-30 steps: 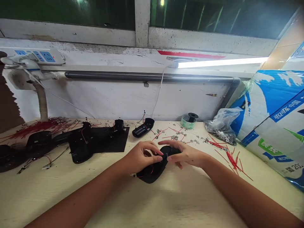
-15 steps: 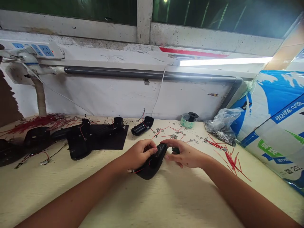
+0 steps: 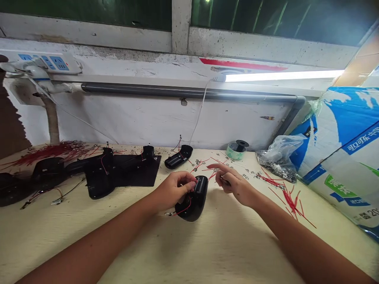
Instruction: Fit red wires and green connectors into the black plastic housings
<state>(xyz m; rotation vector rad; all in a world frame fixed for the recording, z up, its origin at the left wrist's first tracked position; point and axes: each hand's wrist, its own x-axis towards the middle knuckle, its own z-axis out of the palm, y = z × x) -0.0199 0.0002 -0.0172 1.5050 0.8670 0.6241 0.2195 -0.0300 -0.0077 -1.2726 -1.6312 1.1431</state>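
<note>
left hand (image 3: 174,190) gripping glossy black rounded plastic housing (image 3: 195,197), red-wired, upright on pale counter (image 3: 207,252) | right hand (image 3: 235,184) just beside, half-curled (small part pinched? cannot tell) | loose red wire pieces (image 3: 289,198) lying unused

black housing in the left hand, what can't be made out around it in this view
Head view: the black housing where the left hand wraps it, hidden.
The right hand: curled fingers hide whether it holds anything.
The black parts far left: cut by the frame edge.
The carton print: cut off at right.
</note>
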